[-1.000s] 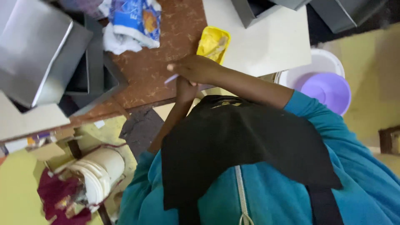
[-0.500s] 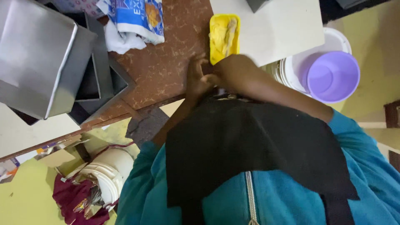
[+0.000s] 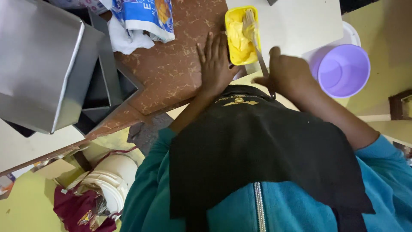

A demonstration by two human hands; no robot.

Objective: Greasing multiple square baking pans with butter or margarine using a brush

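The black cloth point(image 3: 266, 159) over the person's chest hides the near edge of the brown table point(image 3: 171, 73) and both forearms near the elbows. The right hand point(image 3: 285, 73) is blurred, and its fingers cover most of the brush handle point(image 3: 260, 60), so the grip cannot be made out. The steel box point(image 3: 38, 60) is cut off by the left and far edges, as is the blue-and-white packet point(image 3: 143, 17) at the far edge. The bristles in the yellow tub point(image 3: 240, 36) are too smeared to tell apart.
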